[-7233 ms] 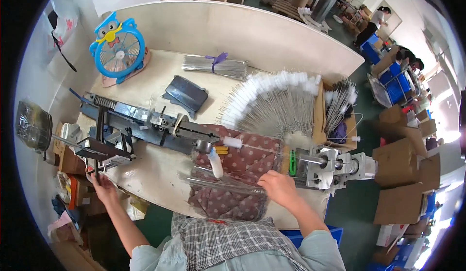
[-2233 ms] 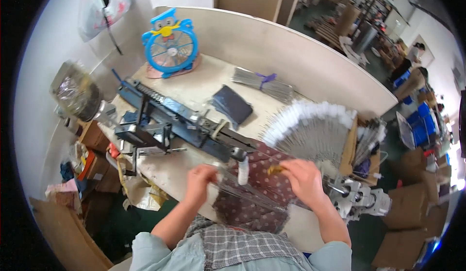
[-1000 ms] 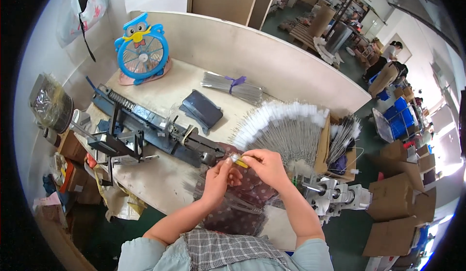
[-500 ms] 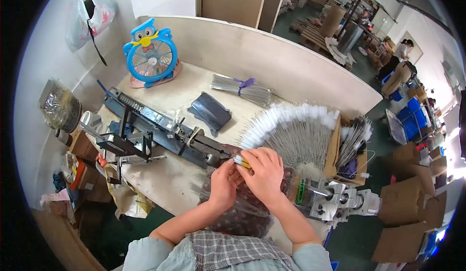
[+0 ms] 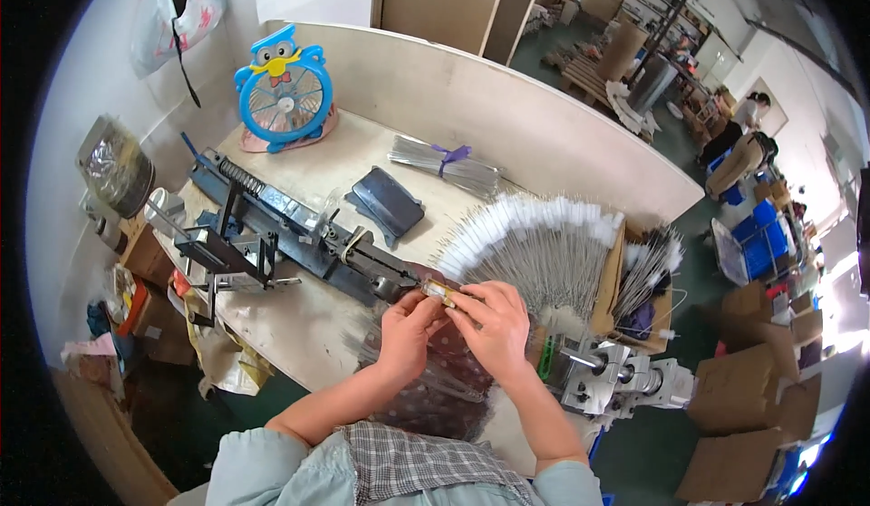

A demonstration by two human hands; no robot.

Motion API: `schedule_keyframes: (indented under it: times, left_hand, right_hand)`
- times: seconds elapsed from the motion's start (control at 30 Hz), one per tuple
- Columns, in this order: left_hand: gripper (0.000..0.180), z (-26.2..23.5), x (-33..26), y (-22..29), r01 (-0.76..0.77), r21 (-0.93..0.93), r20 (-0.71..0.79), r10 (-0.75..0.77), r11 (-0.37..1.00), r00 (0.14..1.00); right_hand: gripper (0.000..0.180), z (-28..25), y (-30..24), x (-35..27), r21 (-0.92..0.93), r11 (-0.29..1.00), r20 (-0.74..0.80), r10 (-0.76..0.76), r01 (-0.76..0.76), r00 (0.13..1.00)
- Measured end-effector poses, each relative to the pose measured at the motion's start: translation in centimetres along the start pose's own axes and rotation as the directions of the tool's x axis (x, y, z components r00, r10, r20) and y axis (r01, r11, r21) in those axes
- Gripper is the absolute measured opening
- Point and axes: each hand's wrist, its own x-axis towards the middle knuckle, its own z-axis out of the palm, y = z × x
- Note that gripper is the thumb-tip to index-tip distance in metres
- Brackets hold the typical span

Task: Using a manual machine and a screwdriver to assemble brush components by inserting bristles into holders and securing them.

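Observation:
My right hand [image 5: 494, 327] is closed, its fingertips pinching a small yellow-and-white cylindrical piece [image 5: 439, 292]. Beside it, my left hand [image 5: 404, 336] is pinched shut with the fingertips close under the piece; what they hold is too small to make out. Both hands meet at the near end of a long dark metal bench fixture [image 5: 308, 234] with a spring and a clamp. A brown dotted cloth [image 5: 430, 411] lies under my wrists, with thin wire-like strands on it.
White-tipped wire brushes [image 5: 535, 243] fan out at right, beside a cardboard box [image 5: 609, 279] holding more. A metal machine [image 5: 625, 379] stands at the right edge. Farther back are a purple-tied wire bundle [image 5: 449, 163], a dark flat block [image 5: 388, 205] and a blue fan [image 5: 285, 98].
The view has shifted slightly. My right fingers have drawn back a little from the fixture's end, and more of the yellow-and-white piece shows between my hands.

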Motion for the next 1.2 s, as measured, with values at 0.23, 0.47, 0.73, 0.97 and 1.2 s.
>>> schedule_keyframes:
  times: [0.23,0.47,0.73,0.97,1.2]
  left_hand:
    - [0.018,-0.7,0.2,0.2,0.008,-0.004,0.015,-0.007,1.000,1.000]
    - [0.017,-0.6,0.5,-0.1,0.042,-0.096,0.027,-0.040,0.994,0.999]
    - [0.017,-0.1,0.6,-0.3,-0.003,-0.012,0.008,0.003,1.000,1.000]
    - [0.013,-0.3,0.5,-0.4,-0.012,0.011,-0.023,0.012,1.000,1.000]
    - [0.008,-0.4,0.3,-0.1,0.023,-0.117,0.013,-0.022,0.993,1.000]
  right_hand:
    - [0.025,1.2,-0.6,0.5,-0.043,0.998,0.036,-0.034,0.036,0.999]
    - [0.027,0.5,-1.0,0.8,-0.041,0.999,0.026,0.030,-0.029,0.999]
    - [0.026,0.7,-0.6,0.7,-0.038,0.999,-0.016,0.036,-0.037,0.999]
    - [0.024,1.0,-0.7,0.6,-0.013,1.000,-0.034,-0.008,0.008,0.999]
    - [0.023,0.9,-1.2,0.9,-0.030,0.999,-0.063,-0.018,0.017,0.998]
